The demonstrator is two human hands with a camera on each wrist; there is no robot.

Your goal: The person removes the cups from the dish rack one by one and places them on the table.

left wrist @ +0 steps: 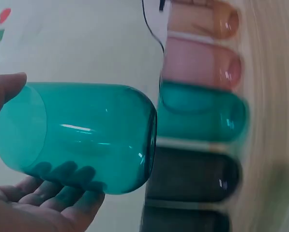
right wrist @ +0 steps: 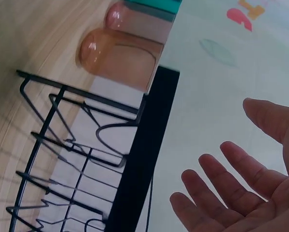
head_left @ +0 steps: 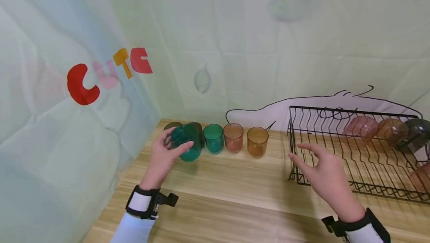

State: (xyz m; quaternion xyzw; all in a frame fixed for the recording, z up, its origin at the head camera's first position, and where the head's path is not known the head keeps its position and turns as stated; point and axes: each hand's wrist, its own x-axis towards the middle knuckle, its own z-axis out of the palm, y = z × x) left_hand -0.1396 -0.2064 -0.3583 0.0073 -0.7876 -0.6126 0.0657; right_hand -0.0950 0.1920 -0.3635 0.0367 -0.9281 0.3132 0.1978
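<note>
My left hand (head_left: 164, 149) grips a teal drinking glass (left wrist: 86, 135) near its rim, thumb on one side and fingers on the other. The glass is tilted above the wooden table, in front of a row of glasses. That row holds two dark glasses, partly hidden in the head view, then another teal glass (head_left: 213, 139), a pink glass (head_left: 233, 138) and an amber glass (head_left: 257, 143). My right hand (head_left: 327, 170) hovers at the left end of a black wire dish rack (head_left: 352, 111), with thumb and fingers apart and nothing between them.
Inside the rack, a pink glass (head_left: 361, 127), an amber glass (head_left: 391, 133) and a dark glass (head_left: 418, 134) lie tilted along the back. Another reddish glass (head_left: 421, 177) shows at the right edge. A printed cloth (head_left: 208, 30) hangs behind the wooden table (head_left: 228, 198).
</note>
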